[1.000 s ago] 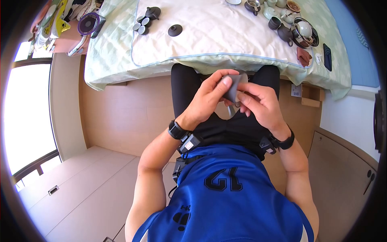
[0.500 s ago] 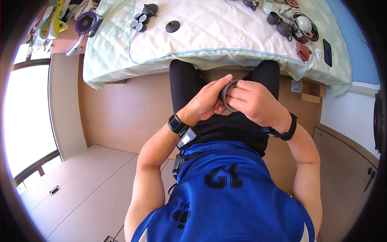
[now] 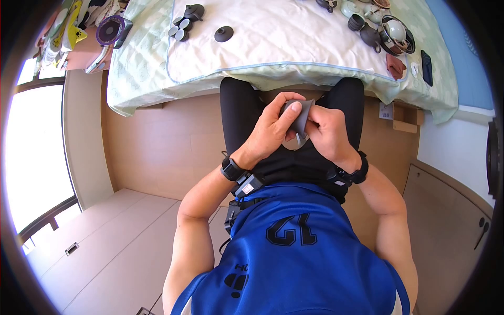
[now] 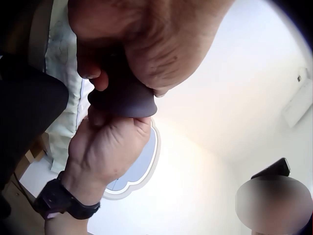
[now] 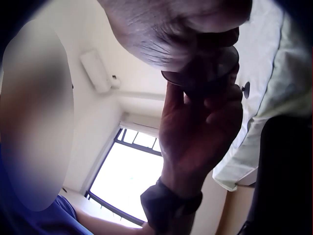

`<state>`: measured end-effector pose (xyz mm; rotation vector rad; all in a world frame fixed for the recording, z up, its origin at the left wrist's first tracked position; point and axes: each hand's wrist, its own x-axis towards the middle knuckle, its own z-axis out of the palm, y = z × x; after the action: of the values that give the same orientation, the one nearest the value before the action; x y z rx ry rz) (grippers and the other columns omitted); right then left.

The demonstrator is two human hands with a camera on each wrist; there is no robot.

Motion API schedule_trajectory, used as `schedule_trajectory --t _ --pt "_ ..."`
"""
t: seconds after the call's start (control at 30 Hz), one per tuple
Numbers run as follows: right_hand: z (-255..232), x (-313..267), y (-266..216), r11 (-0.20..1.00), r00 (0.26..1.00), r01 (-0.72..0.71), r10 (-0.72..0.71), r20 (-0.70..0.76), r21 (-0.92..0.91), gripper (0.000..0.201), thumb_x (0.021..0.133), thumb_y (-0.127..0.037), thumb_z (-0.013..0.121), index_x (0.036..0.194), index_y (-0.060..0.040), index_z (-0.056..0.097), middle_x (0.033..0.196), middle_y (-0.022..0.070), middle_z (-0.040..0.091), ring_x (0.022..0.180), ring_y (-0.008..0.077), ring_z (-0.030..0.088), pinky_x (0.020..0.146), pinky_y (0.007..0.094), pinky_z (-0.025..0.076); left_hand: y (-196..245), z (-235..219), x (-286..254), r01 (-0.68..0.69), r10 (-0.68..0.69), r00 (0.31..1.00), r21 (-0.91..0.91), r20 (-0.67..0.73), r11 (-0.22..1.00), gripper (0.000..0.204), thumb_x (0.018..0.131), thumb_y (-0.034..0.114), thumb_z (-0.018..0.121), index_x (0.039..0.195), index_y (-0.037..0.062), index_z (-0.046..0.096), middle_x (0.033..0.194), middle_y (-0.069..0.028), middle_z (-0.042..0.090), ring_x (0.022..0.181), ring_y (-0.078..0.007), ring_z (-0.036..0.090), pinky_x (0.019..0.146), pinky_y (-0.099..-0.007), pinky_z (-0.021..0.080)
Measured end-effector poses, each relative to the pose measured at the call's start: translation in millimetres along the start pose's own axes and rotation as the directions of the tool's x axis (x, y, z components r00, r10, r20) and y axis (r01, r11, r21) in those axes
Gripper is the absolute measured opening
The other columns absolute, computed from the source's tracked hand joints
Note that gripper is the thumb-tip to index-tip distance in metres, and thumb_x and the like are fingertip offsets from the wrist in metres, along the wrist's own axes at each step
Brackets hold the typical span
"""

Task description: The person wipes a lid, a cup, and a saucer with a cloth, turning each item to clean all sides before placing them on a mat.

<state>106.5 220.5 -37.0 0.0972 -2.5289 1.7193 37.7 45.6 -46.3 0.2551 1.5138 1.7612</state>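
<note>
Above the person's lap, the left hand grips a dark grey tea bowl with a flared rim, its thumb lying along the outer wall. The right hand is at the bowl's mouth with fingers curled in over the rim. In the right wrist view, the bowl's wide rim lies under the right hand, while the left hand supports the bowl from below. The left wrist view shows the bowl between both hands. The right fingertips are hidden inside it.
A quilted mat covers the table ahead. On it stand a dark teapot, several small cups and a dark lid. At the right are another teapot, a bowl, a brown cloth and a phone.
The bowl has been turned in the hands: its mouth faced the viewer half a second ago, and its side wall shows now. The right hand has shifted and curled at the rim.
</note>
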Motion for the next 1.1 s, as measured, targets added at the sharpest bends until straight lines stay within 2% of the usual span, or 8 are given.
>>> schedule_trajectory --t 0.13,0.27,0.37,0.47,0.6,0.7,0.83,1.1 --pt "5 6 6 0.759 0.956 -0.270 0.286 0.068 0.592 0.013 0.102 -0.001 0.064 0.096 0.0036 0.074 0.098 0.0098 0.080 0.078 0.0121 0.073 0.066 0.0258 0.056 -1 -2 -3 -0.189 0.189 0.982 0.172 0.019 0.967 0.041 0.110 0.031 0.063 0.141 0.0058 0.056 0.102 -0.0010 0.061 0.086 -0.0064 0.057 0.073 -0.0228 0.050" --pt "-3 -1 21 0.346 0.872 -0.429 0.401 0.281 0.834 0.013 0.102 -0.004 0.064 0.107 0.0015 0.075 0.086 0.0028 0.072 0.062 0.0042 0.056 0.058 0.0215 0.044 1 -9 -1 -0.386 0.361 0.922 0.348 0.137 0.854 0.048 0.106 0.031 0.071 0.143 0.0059 0.054 0.113 -0.0025 0.061 0.099 -0.0077 0.057 0.080 -0.0241 0.051" --pt "-6 -1 16 0.251 0.856 -0.443 0.402 0.324 0.861 0.014 0.103 -0.007 0.066 0.113 0.0003 0.073 0.085 0.0023 0.068 0.058 0.0027 0.047 0.055 0.0217 0.038 3 -12 0 -0.302 0.277 0.951 0.211 0.139 0.930 0.044 0.109 0.030 0.064 0.145 0.0070 0.054 0.122 -0.0041 0.063 0.106 -0.0107 0.059 0.083 -0.0275 0.053" --pt "-13 -5 14 0.127 0.903 -0.327 0.333 0.270 0.937 0.016 0.104 -0.010 0.066 0.116 0.0005 0.072 0.091 0.0047 0.071 0.059 0.0044 0.048 0.056 0.0215 0.039 6 -11 1 -0.109 0.138 0.985 -0.248 0.102 0.963 0.040 0.113 0.030 0.057 0.145 0.0082 0.054 0.129 -0.0053 0.065 0.107 -0.0128 0.062 0.084 -0.0308 0.055" --pt "-32 -9 9 0.582 0.937 -0.002 0.284 -0.201 0.813 0.015 0.106 -0.010 0.066 0.116 -0.0003 0.071 0.098 0.0058 0.073 0.075 0.0077 0.059 0.066 0.0229 0.046 -6 -30 9 0.155 0.058 0.956 -0.663 0.287 0.732 0.049 0.115 0.047 0.042 0.147 0.0113 0.054 0.133 -0.0055 0.066 0.105 -0.0173 0.064 0.078 -0.0334 0.053" --pt "-43 -12 8 0.947 0.912 0.100 0.036 -0.408 0.307 0.013 0.105 -0.006 0.066 0.115 0.0012 0.069 0.109 0.0081 0.073 0.086 0.0078 0.063 0.072 0.0228 0.050 -4 -26 3 0.187 0.044 0.956 -0.721 0.290 0.667 0.057 0.110 0.058 0.050 0.146 0.0139 0.056 0.129 -0.0051 0.067 0.101 -0.0176 0.063 0.074 -0.0316 0.050" --pt "-26 -12 -9 0.938 0.962 0.098 -0.004 -0.275 0.332 0.013 0.104 -0.001 0.066 0.116 0.0038 0.067 0.127 0.0111 0.068 0.100 0.0097 0.065 0.082 0.0244 0.055 2 -18 1 0.113 0.028 0.977 -0.621 0.212 0.776 0.055 0.107 0.055 0.057 0.142 0.0127 0.057 0.123 -0.0047 0.068 0.098 -0.0140 0.063 0.067 -0.0281 0.048" --pt "-11 -6 -7 0.986 0.958 0.057 -0.010 -0.286 0.158 0.014 0.095 -0.001 0.076 0.108 0.0003 0.073 0.107 0.0107 0.074 0.091 0.0147 0.071 0.078 0.0284 0.057 1 -8 -1 0.153 -0.070 0.985 -0.601 0.160 0.785 0.057 0.100 0.051 0.066 0.141 0.0123 0.056 0.113 -0.0008 0.067 0.092 -0.0104 0.062 0.062 -0.0273 0.043"
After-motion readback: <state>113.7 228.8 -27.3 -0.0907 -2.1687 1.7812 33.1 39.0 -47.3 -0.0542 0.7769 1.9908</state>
